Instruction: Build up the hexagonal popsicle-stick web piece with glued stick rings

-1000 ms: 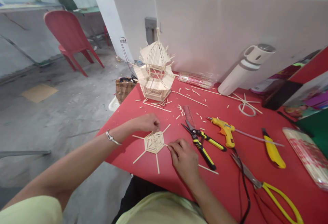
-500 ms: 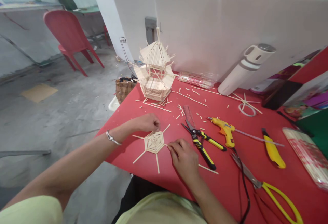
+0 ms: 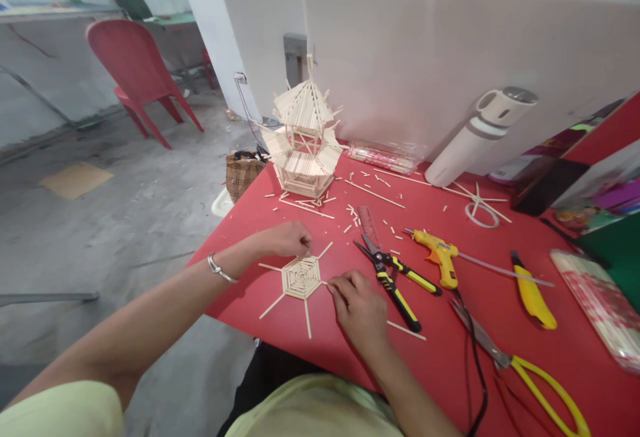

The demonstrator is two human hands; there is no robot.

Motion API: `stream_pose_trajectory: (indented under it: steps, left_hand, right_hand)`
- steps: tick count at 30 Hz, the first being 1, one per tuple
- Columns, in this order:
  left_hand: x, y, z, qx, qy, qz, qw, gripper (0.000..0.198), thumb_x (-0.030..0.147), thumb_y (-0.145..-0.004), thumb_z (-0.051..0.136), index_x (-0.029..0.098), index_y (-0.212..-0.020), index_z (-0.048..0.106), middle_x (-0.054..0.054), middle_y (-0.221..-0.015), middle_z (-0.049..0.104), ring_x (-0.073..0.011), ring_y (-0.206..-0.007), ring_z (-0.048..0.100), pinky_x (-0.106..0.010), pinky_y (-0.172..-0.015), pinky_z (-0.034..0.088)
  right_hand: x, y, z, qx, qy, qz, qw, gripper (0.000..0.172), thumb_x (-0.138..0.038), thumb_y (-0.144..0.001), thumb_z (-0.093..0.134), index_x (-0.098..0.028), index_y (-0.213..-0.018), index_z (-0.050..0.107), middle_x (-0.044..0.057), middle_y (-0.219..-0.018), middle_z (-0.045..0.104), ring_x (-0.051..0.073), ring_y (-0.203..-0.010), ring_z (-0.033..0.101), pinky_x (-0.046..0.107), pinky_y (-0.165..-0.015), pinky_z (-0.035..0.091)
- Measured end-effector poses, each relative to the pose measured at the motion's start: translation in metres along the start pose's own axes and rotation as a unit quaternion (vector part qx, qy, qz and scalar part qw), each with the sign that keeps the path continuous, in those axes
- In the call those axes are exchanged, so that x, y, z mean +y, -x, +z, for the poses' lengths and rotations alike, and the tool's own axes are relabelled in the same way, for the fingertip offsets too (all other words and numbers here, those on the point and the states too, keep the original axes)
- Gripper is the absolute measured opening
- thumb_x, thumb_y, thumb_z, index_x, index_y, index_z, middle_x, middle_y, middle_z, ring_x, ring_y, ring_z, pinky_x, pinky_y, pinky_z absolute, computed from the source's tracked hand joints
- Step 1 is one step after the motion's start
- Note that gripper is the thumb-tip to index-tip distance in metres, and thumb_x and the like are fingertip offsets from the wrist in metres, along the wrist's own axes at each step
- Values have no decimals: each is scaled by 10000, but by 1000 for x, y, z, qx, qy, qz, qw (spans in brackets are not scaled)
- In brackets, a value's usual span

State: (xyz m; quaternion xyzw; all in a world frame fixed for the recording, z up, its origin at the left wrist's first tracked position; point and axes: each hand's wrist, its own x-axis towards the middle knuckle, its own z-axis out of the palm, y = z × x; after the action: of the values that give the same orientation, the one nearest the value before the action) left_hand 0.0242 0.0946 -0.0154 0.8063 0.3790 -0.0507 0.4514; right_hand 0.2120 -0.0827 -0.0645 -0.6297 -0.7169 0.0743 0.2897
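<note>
A hexagonal web of thin wooden sticks [image 3: 301, 278] lies flat near the front edge of the red table, its spokes sticking out past the concentric rings. My left hand [image 3: 290, 239], with a silver bracelet at the wrist, is closed at the web's far edge, its fingertips pinched where a spoke would be hidden. On the right side, my right hand [image 3: 357, 300] pinches the tip of another spoke between thumb and finger. Beyond stands a tiered stick pagoda [image 3: 306, 137].
Right of my hands lie black-yellow pliers [image 3: 393, 283], a yellow glue gun [image 3: 440, 253], scissors [image 3: 505, 357], a yellow cutter [image 3: 533, 293] and a red ruler [image 3: 369, 225]. A white flask [image 3: 470, 140] leans against the partition. Stick offcuts [image 3: 305, 203] and packs of sticks [image 3: 597, 303] lie about.
</note>
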Motion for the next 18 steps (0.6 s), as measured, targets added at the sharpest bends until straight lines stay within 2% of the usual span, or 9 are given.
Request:
stream_pose_trajectory:
  steps: [11, 15, 18]
  left_hand:
    - [-5, -2, 2, 6, -9, 4, 1000, 188, 225, -645, 532, 166, -712, 698, 0, -666, 633, -139, -620, 524, -248, -558, 335]
    - [1, 0, 2, 6, -30, 4, 1000, 188, 208, -650, 517, 168, -718, 688, 4, -672, 633, -142, -639, 536, -242, -578, 347]
    - [9, 4, 1, 17, -60, -12, 998, 154, 213, -676, 522, 168, -719, 663, -4, -717, 646, -147, -663, 550, -241, -599, 357]
  right_hand:
    - [1, 1, 2, 3, -1, 3, 1000, 176, -281, -976, 537, -239, -972, 708, 25, -881, 626, 149, -805, 585, 253, -683, 384]
    - [-1, 1, 1, 0, 0, 9, 1000, 177, -291, -978, 532, -243, -984, 702, 25, -886, 621, 150, -802, 586, 254, -694, 397]
    - [-6, 2, -8, 2, -13, 8, 1000, 204, -310, -987, 510, -227, -1063, 679, 48, -965, 627, 158, -854, 602, 260, -740, 432]
